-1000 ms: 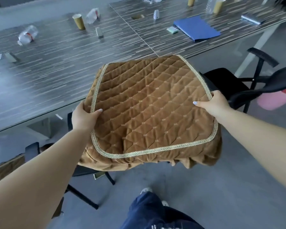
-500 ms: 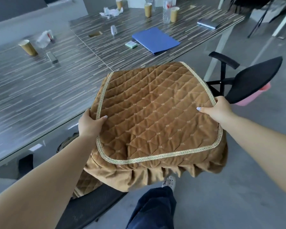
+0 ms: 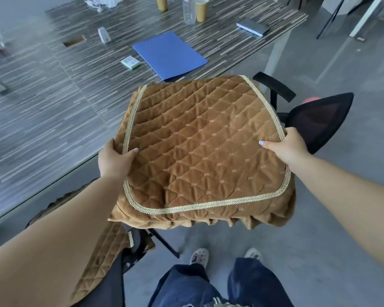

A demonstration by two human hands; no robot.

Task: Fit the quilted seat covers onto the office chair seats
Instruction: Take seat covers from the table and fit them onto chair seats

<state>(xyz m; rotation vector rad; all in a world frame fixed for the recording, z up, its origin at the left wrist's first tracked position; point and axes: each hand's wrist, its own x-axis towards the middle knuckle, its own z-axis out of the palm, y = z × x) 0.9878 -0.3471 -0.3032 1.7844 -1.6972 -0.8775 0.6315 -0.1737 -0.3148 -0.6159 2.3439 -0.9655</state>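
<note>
A brown quilted seat cover (image 3: 200,147) with gold braid trim is spread flat in the air in front of me. My left hand (image 3: 114,160) grips its left edge, thumb on top. My right hand (image 3: 286,145) grips its right edge the same way. Behind the cover's right side stands a black office chair (image 3: 319,120) with a mesh back and one armrest showing; its seat is hidden by the cover. At the lower left, another chair (image 3: 111,275) wears a second brown quilted cover (image 3: 98,262).
A long striped table (image 3: 53,89) runs along the left and far side, carrying a blue folder (image 3: 170,54), paper cups (image 3: 201,8), a water bottle (image 3: 189,9), a phone (image 3: 252,26) and small items. Grey floor lies to the right. My legs and shoes (image 3: 200,258) are below.
The view has swung right along the table. The cover, held in both hands, has moved toward the black chair, whose back is now just behind my right hand.
</note>
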